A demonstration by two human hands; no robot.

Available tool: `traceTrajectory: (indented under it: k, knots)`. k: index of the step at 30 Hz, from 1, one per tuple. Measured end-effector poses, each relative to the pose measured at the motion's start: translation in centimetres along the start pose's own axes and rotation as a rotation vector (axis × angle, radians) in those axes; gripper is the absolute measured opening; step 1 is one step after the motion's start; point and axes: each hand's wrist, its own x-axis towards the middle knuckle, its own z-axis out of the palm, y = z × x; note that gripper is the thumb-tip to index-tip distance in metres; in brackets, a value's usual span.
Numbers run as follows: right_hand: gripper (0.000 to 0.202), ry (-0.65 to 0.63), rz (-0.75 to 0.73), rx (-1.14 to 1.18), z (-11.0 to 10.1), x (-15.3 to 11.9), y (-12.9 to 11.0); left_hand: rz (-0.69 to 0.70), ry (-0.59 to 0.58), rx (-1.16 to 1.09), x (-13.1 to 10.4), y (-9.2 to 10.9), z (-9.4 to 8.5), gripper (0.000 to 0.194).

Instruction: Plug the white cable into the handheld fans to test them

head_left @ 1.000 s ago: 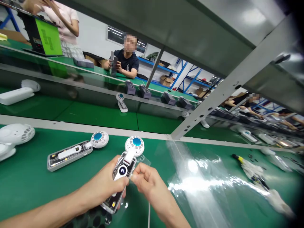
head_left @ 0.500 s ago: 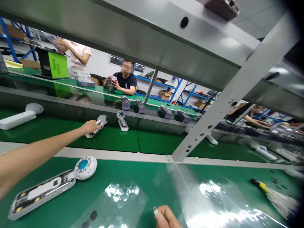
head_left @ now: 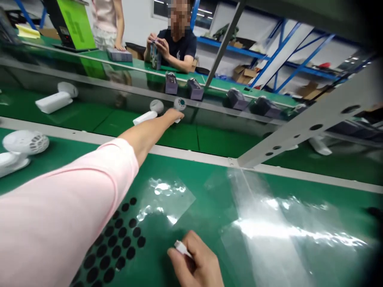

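Observation:
On the green conveyor across the frame, my left hand (head_left: 173, 115) is closed round the handle of a white handheld fan (head_left: 180, 103) with a teal centre. Most of that handle is hidden by the fingers. Just left of the wrist, another white fan (head_left: 146, 115) lies plain side up. My right hand (head_left: 199, 261), low in the middle, pinches a white cable plug (head_left: 182, 248) between thumb and finger. Black round pads (head_left: 116, 251) lie on the green bench to its left, partly behind my pink sleeve. Beside them is a clear plastic sheet (head_left: 164, 199).
More fans (head_left: 55, 101) lie along the conveyor, and one (head_left: 25, 143) is at the bench's left edge. A slanted metal post (head_left: 293, 127) rises at right. Purple-grey boxes (head_left: 195, 89) line the far ledge. Two people work opposite, near a green-and-black machine (head_left: 74, 26).
My left hand has let go of one fan, which now shows its plain white side, and reached right to the neighbouring one. My right hand still holds the plug. The view has shifted.

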Motion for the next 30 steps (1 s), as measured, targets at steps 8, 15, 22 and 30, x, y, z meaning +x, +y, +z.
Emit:
traceTrajectory:
  k: [8,15,22,30]
  knots:
    - [0.02,0.011,-0.224,-0.284,5.3,1.3,-3.3,0.144,-0.299,-0.646,-14.4,-3.0,-6.1,0.015]
    - [0.009,-0.005,-0.093,-0.504,6.4,2.2,-4.4,0.069,-0.53,-0.931,-29.1,-13.7,-7.2,0.024]
    - [0.015,-0.021,-0.04,-0.494,6.7,2.5,-5.4,-0.035,-0.539,-0.988,-30.7,-18.9,-4.1,0.036]
    - [0.013,0.004,0.138,0.089,4.2,0.9,-6.6,-0.03,-0.513,-0.756,-29.8,-18.7,-4.1,0.028]
